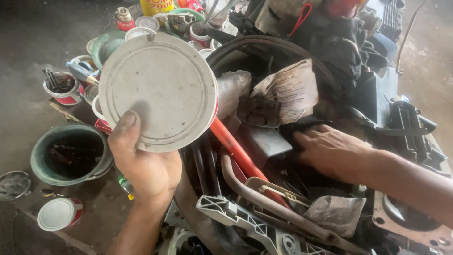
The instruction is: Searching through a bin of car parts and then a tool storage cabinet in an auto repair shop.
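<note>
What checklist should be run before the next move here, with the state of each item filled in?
1. Left hand grips the round tin: ok, thumb lies on its flat bottom.
2. Tin held above the pile: ok.
3. Tin's contents: cannot tell, only the underside shows.
4. Right hand free: cannot tell, fingertips are buried among dark parts.
5. Red bar apart from both hands: ok.
6. Green bucket upright on the floor: ok.

The left hand (pixel 144 163) is raised with thumb up and fingers gripping, while the right hand (pixel 330 148) reaches palm-down, fingers curled.
</note>
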